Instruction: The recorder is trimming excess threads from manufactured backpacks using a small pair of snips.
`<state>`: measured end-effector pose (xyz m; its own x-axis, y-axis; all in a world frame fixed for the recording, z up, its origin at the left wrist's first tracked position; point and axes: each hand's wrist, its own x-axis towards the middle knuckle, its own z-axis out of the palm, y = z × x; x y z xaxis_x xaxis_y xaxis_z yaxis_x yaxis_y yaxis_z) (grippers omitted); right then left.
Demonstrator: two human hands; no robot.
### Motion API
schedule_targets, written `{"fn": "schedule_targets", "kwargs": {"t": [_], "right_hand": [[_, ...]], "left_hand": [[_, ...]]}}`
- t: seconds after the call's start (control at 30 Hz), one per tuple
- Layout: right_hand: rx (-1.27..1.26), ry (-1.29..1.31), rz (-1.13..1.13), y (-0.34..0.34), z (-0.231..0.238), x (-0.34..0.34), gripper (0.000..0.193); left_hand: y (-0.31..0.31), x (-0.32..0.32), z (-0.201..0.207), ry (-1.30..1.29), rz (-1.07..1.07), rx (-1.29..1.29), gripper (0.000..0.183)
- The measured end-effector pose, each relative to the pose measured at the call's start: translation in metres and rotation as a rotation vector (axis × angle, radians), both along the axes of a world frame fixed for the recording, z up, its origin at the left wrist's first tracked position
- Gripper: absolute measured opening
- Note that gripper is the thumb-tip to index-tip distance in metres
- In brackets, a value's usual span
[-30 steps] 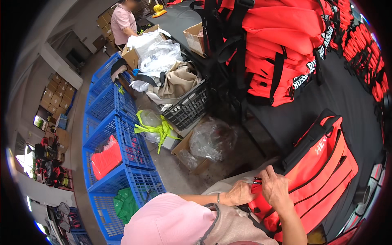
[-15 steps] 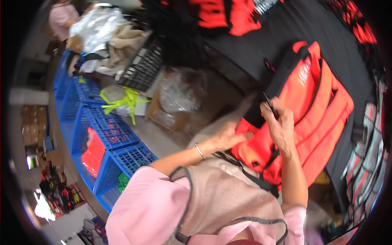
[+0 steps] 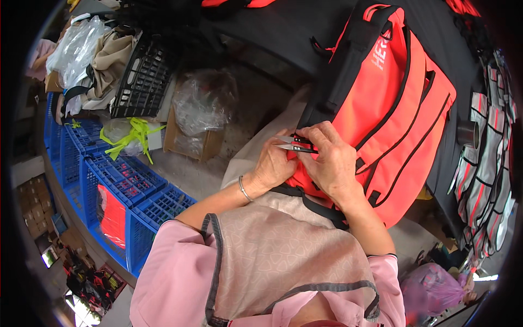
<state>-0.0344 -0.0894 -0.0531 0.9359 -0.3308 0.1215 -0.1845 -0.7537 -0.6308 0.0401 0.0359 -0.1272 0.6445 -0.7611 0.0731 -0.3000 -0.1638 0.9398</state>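
A red backpack with black trim and white lettering lies tilted over the edge of a black-covered table, its lower end toward my lap. My right hand is closed around thread snips with a black handle; their bright blades point left, over my left hand. My left hand, a bracelet on its wrist, is curled at the backpack's lower left corner and grips its red fabric. Its fingertips are partly hidden by the snips and the bag. Both hands are close together there.
The black-covered table extends behind the backpack. Blue crates line the left side, near a black crate and a cardboard box holding clear plastic. Grey straps hang at right, above a pink plastic bag.
My right hand has brought the snips down and left to my left hand. My left hand, earlier spread on the fabric, has curled in at the corner. The view has shifted.
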Motion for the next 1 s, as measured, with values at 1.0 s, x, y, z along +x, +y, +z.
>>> {"fn": "schedule_targets", "kwargs": {"t": [1.0], "right_hand": [[0.430, -0.071, -0.185, -0.002, 0.007, -0.003, 0.009]], "left_hand": [[0.000, -0.003, -0.008, -0.079, 0.035, -0.041, 0.051]]}}
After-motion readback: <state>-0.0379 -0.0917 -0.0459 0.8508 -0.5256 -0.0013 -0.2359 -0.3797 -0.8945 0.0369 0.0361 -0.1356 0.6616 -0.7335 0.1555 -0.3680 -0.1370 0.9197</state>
